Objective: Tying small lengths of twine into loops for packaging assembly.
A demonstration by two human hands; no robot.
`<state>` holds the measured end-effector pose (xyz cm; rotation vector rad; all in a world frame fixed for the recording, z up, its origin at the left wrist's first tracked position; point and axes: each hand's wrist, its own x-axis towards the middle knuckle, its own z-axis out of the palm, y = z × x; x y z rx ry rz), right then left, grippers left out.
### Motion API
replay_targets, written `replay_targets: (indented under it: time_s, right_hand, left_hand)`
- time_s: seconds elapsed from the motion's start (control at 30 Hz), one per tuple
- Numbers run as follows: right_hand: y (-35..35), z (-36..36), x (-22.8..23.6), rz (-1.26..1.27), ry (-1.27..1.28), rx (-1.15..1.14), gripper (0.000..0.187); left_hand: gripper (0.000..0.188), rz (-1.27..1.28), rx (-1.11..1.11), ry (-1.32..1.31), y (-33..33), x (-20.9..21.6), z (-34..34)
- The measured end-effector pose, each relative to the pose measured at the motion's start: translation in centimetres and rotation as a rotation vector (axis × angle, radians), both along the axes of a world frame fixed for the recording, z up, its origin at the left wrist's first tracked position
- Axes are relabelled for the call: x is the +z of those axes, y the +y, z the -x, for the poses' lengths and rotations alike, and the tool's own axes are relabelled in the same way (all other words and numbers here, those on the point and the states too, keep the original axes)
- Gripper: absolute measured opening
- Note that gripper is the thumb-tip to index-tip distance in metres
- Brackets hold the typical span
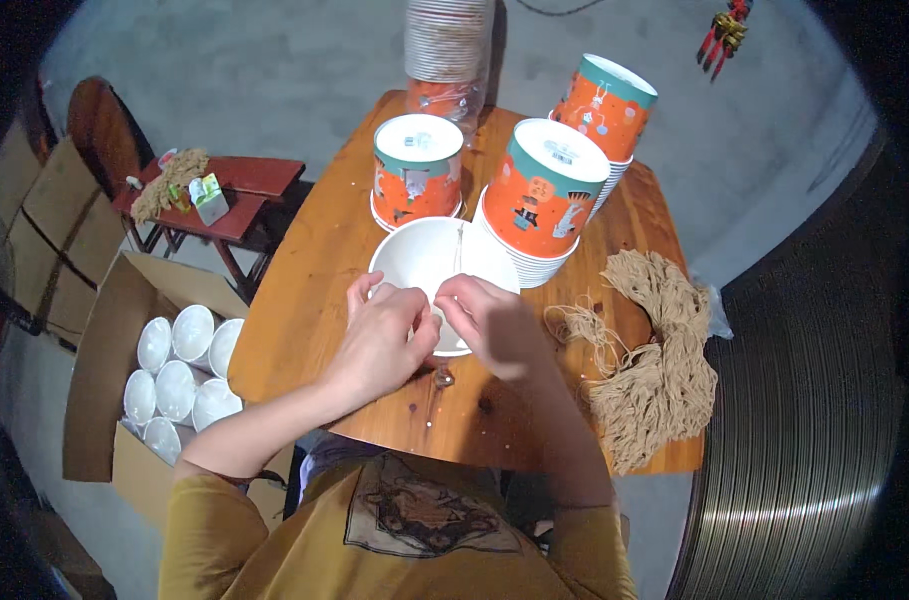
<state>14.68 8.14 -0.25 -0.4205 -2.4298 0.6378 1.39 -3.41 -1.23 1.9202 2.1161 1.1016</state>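
Observation:
A white-lined paper bucket (406, 250) lies close in front of me on the wooden table, its open mouth toward me. A thin tan string (459, 247) runs down inside it toward my fingers. My left hand (386, 335) is closed over the near left of the bucket, fingers curled in; what its fingertips hold is hidden. My right hand (494, 322) pinches at the string's lower end, over the near right part of the mouth. Just below the bucket, a small shiny brownish piece (444, 378) sits near the left hand.
Upturned orange-and-green paper buckets (544, 195) stand in stacks behind, beside a tall bagged stack (446, 45). Tan string bundles (654, 370) lie at the right. Left of the wooden table (304, 330), a cardboard box (99, 400) holds several white buckets; a red bench (254, 172) stands beyond.

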Motion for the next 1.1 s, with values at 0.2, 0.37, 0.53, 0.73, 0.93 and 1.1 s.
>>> replay_targets:
  time_s: [0.2, 0.37, 0.53, 0.73, 0.93, 1.1]
  right_hand:
    - [-0.7, 0.7, 0.0, 0.005, 0.089, -0.205, 0.007]
    - [-0.5, 1.0, -0.7, -0.046, 0.159, -0.241, 0.007]
    - [-1.0, 1.1, -0.4, -0.048, 0.127, -0.251, 0.007]
    - [-1.0, 1.0, -0.5, -0.071, 0.153, -0.274, 0.008]
    - [1.3, -0.6, 1.4, -0.38, 0.174, -0.163, 0.017]
    - [2.5, -1.6, 1.1, -0.066, -0.026, 0.094, 0.029]
  left_hand:
    - [0.009, -0.068, -0.043, 0.015, -0.9, 0.6, -0.4]
    - [0.007, -0.111, -0.071, -0.02, -2.1, 0.1, -0.5]
    - [0.011, -0.124, -0.018, -0.041, -1.8, -0.2, -0.5]
    - [0.014, -0.084, -0.071, -0.006, -1.7, -0.2, 0.0]
    - [0.02, -0.121, -0.209, 0.037, -1.7, -0.7, 2.2]
    - [0.028, -0.174, -0.211, -0.03, -0.4, 2.6, 6.6]
